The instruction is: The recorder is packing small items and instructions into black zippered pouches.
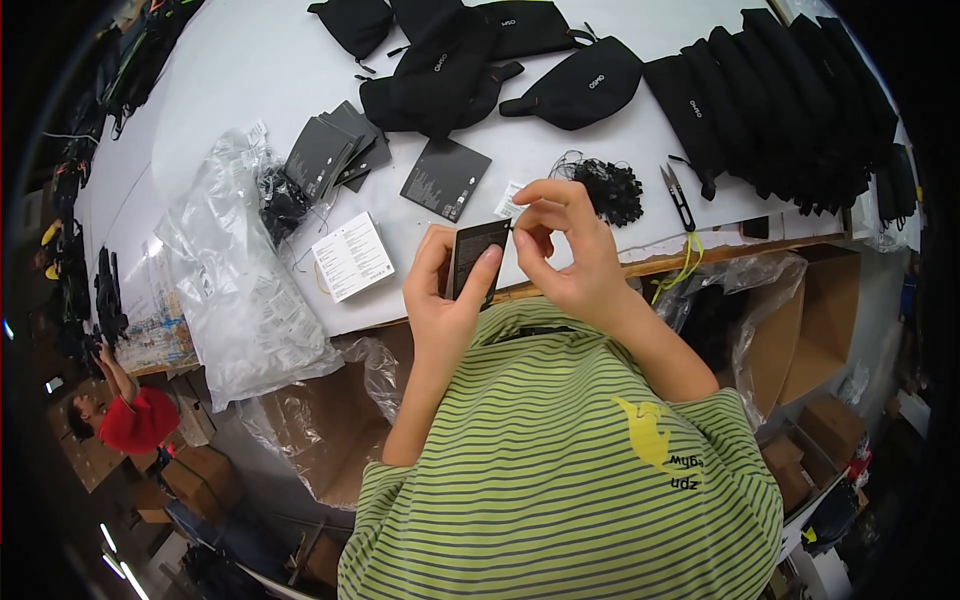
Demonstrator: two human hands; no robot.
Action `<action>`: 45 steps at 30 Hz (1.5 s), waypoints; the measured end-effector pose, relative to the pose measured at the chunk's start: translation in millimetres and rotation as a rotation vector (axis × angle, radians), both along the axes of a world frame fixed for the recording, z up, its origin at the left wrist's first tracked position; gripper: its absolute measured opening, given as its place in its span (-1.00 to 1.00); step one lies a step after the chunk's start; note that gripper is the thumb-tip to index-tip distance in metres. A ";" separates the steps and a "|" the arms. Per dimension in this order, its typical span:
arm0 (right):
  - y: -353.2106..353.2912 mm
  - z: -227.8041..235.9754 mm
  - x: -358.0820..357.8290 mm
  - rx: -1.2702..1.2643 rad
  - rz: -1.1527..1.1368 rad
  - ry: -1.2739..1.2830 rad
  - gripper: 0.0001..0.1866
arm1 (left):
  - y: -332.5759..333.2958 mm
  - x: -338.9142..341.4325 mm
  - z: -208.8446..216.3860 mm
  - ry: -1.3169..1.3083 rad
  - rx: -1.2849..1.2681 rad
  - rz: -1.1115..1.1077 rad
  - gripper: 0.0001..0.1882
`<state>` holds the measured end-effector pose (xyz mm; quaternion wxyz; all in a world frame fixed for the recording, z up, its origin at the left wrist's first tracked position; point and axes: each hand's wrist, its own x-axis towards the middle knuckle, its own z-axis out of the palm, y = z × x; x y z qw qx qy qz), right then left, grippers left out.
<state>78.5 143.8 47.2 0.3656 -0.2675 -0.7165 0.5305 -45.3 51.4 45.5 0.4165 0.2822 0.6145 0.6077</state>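
Note:
My left hand [440,310] grips a black printed hang tag [467,258] upright near the table's front edge, thumb on its face. At the tag's upper right corner my right hand [580,262] is closed in a pinch, thumb against forefinger; what lies between those fingertips is too small to make out. Just beyond, a pile of black cord loops [612,190] with small plastic ends rests on the white table [230,60]. Another black tag [446,180] lies flat in front of me, and a fanned stack of dark tags [325,150] is to its left.
Black pouches [585,85] lie at the back, with a long row of them [760,110] at right. Thread snips [678,195] have a yellow cord. A white printed stack [352,256] and clear plastic bag [235,270] sit left. Cardboard boxes [815,320] stand below; someone in red [140,420] works far left.

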 end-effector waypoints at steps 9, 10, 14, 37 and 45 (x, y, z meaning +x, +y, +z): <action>4.9 5.2 3.6 -0.053 -0.010 -0.015 -0.73 | -1.3 2.4 12.1 0.474 0.122 -0.023 -0.87; 10.0 7.2 7.7 -0.157 0.073 -0.027 -0.80 | -3.2 0.7 13.3 0.441 0.136 -0.046 -0.88; 18.2 14.2 20.4 -0.232 0.197 -0.093 -0.92 | -6.1 -14.1 3.8 -0.006 0.179 -0.196 -0.89; 35.0 -9.9 66.2 -0.799 0.140 -0.024 -0.89 | 123.7 -14.4 -63.4 0.378 -0.003 -0.570 -0.87; 32.3 -12.1 86.1 -0.719 -0.067 -0.091 -0.89 | 154.9 -31.6 -74.0 0.975 -0.104 -0.349 -0.76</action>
